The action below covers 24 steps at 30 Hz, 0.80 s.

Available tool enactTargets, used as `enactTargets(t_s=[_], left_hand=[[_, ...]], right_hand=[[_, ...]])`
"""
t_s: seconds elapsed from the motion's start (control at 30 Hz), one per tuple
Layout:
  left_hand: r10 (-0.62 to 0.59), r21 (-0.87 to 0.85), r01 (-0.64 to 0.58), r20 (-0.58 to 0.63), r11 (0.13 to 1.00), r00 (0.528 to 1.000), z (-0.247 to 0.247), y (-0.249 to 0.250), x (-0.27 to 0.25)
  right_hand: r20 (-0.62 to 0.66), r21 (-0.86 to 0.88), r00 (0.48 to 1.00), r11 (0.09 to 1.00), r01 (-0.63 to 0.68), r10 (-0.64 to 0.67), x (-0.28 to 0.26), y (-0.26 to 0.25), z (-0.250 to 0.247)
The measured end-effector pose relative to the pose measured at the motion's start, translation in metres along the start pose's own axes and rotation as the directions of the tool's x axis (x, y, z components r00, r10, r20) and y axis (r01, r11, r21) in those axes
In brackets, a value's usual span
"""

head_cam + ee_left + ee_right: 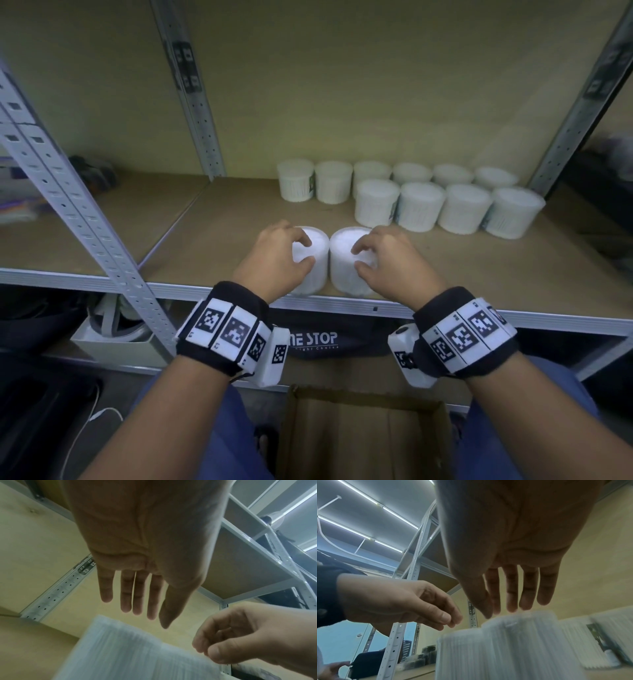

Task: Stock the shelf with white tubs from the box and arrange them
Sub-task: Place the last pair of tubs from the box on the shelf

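Observation:
Two white tubs stand side by side near the front edge of the shelf: the left tub [318, 246] and the right tub [342, 250]. My left hand [277, 257] hovers over the left tub with loosely bent fingers. My right hand [387, 260] hovers the same way over the right tub. In the left wrist view my left hand's fingers [126, 595] hang relaxed above the tub [137, 649] and hold nothing. In the right wrist view my right hand's fingers [511, 588] hang just above the right tub [522, 635], apart from it.
Several white tubs [421, 205] stand in two rows at the back right of the shelf board [222, 233]. An open cardboard box [359, 438] sits below, between my legs. Grey perforated uprights [85, 222] frame the bay. A dark bag [318, 339] lies on the lower shelf.

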State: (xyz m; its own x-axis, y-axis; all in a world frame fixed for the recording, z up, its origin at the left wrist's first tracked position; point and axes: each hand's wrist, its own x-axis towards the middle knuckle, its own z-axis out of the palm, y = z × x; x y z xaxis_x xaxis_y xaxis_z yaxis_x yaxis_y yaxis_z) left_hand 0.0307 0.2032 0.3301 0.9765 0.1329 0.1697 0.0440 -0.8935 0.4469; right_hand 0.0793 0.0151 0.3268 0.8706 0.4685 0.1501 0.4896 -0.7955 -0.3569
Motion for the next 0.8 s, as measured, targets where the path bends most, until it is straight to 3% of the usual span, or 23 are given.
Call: enactTargets(t_s=[0.1, 0.43, 0.8], left_hand=[[-0.017, 0.003, 0.017, 0.043, 1.000, 0.999, 0.006, -0.001, 0.000], [-0.039, -0.038, 0.037, -0.073, 0.999, 0.997, 0.014, -0.005, 0.013], [-0.097, -0.050, 0.093, -0.075, 0.994, 0.993, 0.018, -0.024, 0.077]], right_hand=[[-0.001, -0.014, 1.000, 1.000, 0.019, -0.019, -0.001, -0.001, 0.003], [-0.077, -0.004, 0.996, 0.999, 0.051, -0.052, 0.014, 0.005, 0.012], [-0.100, -0.011, 0.995, 1.000, 0.022, -0.023, 0.079, 0.005, 0.023]])
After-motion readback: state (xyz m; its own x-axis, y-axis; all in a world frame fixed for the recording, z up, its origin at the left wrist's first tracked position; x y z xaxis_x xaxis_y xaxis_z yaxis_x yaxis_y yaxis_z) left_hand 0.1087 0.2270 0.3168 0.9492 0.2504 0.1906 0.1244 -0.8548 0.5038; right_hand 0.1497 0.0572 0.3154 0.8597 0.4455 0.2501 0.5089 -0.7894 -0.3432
